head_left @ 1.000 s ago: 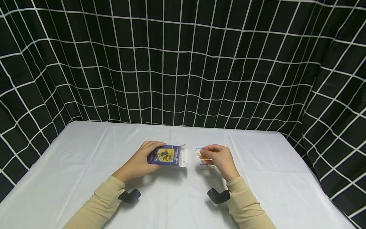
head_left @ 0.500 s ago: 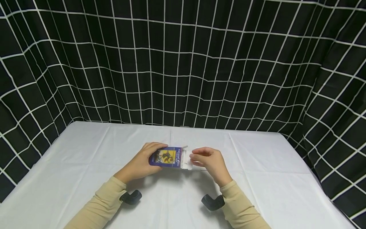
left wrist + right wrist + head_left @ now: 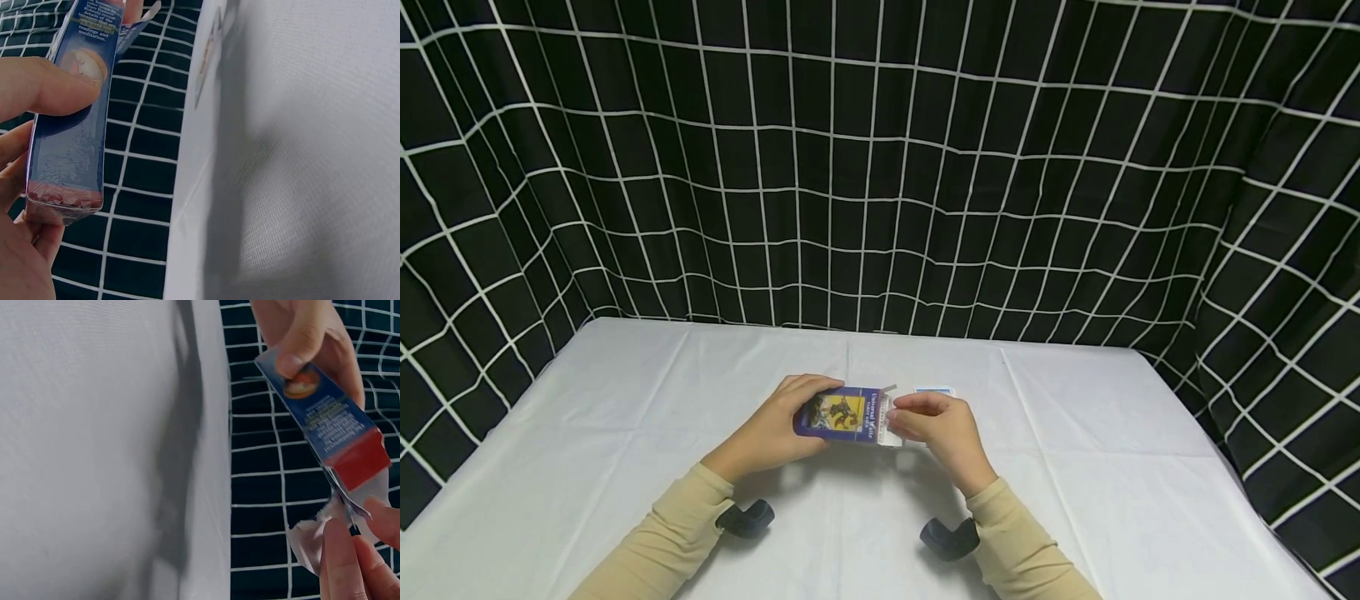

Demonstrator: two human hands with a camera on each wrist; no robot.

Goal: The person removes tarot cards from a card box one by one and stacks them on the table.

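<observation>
A blue and yellow tarot card box (image 3: 842,413), lettered "Universal Waite", is held above the table in my left hand (image 3: 769,427). In the left wrist view the thumb presses one narrow side of the box (image 3: 69,150), with fingers behind it. The box's right end has white flaps standing out. At that end my right hand (image 3: 946,429) pinches a flap between thumb and fingers; in the right wrist view the white flap (image 3: 306,545) looks bent or torn. A card (image 3: 934,390) lies on the table behind the right hand, mostly hidden by it.
A white cloth covers the table (image 3: 647,400). Black curtain (image 3: 880,167) with a white grid hangs behind it and at both sides. Dark wrist-worn devices (image 3: 747,518) sit at both sleeves.
My right hand has moved left from over the card to the box's flap end and taken hold there. The left hand and box have shifted slightly right.
</observation>
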